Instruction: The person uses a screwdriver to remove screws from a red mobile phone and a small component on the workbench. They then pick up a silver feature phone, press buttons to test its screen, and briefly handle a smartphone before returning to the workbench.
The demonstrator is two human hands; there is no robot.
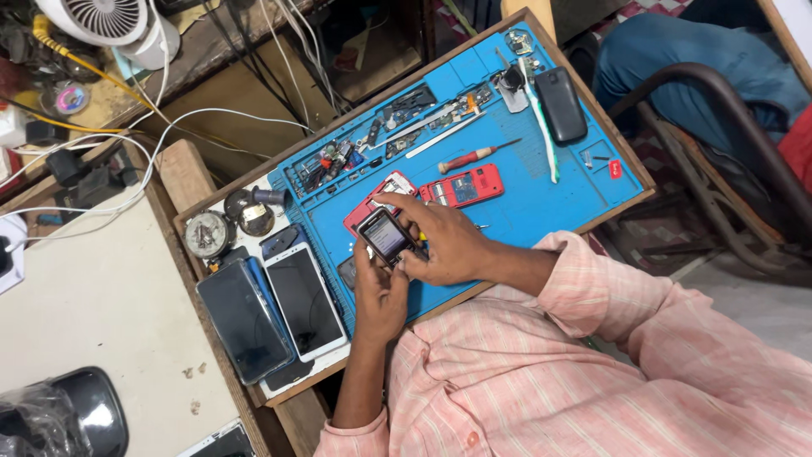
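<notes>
Both my hands hold a small dark keypad phone over the blue work mat. My left hand cradles it from below. My right hand grips its upper side, with the fingers over its edge. Just beyond the phone lie a red phone shell and a red opened phone body. A red-handled screwdriver rests on the mat behind them.
Two smartphones lie at the tray's left end, beside round metal parts. A black phone, tweezers and small components sit on the far mat. White cables and a fan are at upper left. Another person's blue-clad leg is at upper right.
</notes>
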